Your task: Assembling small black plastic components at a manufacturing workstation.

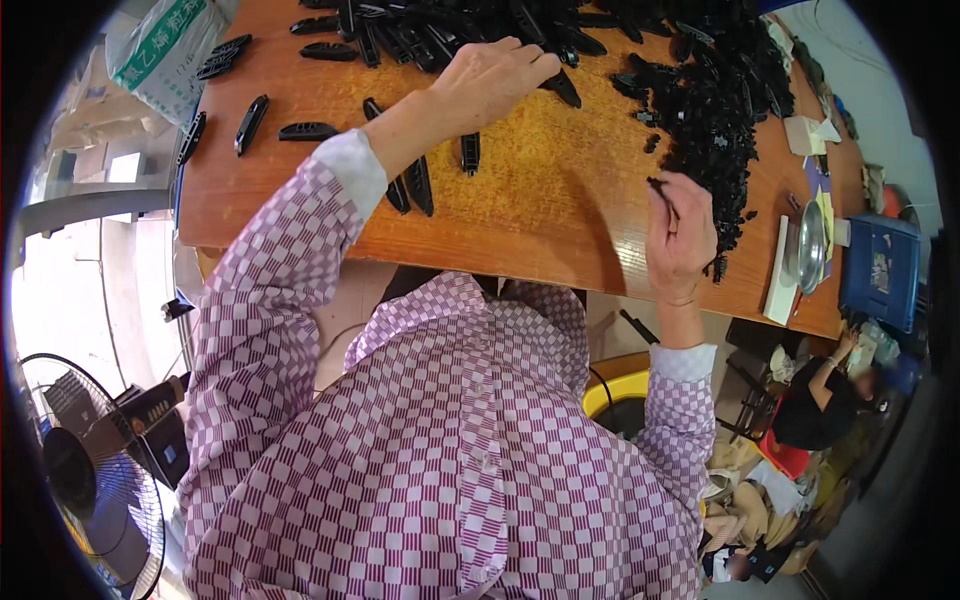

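My left hand [490,82] is stretched across the wooden table [540,190], palm down, over the near edge of a pile of long black plastic parts [410,38]. Its fingers look extended, and their undersides are hidden. One black part [563,90] lies just beside the fingertips. My right hand [683,240] is closed, thumb and fingers pinching a small black plastic piece [656,185]; it hovers next to a heap of small black pieces [712,150]. Several long black parts, among them one [420,187] near the front edge, lie apart under and around my left forearm.
At the table's right end are a round glass-like dish [811,245], a white strip [781,270] and a blue bin [880,270]. A white sack [165,60] stands at the far left, a fan [95,480] at lower left. Another person [815,405] sits at the right.
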Tool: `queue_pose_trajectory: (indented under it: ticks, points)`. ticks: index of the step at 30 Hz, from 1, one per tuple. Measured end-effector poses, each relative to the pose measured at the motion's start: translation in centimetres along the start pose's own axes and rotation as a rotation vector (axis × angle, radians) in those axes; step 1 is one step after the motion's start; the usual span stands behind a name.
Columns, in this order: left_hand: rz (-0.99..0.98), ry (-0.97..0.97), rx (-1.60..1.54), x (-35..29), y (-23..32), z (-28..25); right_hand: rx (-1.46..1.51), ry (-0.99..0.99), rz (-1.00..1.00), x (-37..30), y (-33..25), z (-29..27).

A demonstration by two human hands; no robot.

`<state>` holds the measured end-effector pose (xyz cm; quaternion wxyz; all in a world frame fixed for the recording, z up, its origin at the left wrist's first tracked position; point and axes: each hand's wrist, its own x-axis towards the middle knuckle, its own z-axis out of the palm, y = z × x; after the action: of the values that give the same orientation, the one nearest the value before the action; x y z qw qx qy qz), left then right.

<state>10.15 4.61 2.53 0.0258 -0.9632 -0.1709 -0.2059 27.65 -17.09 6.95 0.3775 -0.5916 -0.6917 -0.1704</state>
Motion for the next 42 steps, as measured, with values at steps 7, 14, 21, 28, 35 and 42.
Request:
queue_pose_trajectory:
  ticks: [7,14,21,28,35,42]
  points:
    - [-0.875,0.031,-1.704,-3.2,5.6,-3.6,0.092,0.030,0.211,-0.5,-4.7,-0.6]
    - [-0.843,0.008,-2.274,-6.6,8.8,-5.3,0.335,0.037,0.389,-0.3,-7.3,0.0]
    - [-0.768,-0.012,-2.368,-7.5,10.5,-5.6,0.794,0.003,0.834,1.1,-10.1,-0.2]
    - [-0.682,-0.243,-2.443,-8.1,10.0,-4.6,0.458,-0.189,0.278,1.6,-8.3,-1.1]
    - [-0.692,-0.433,-2.522,-8.1,10.8,-5.7,0.614,-0.413,0.158,2.4,-7.4,-1.7]
    - [-0.659,-0.571,-2.498,-8.0,10.4,-5.7,0.757,-0.487,0.283,1.4,-6.3,-1.8]
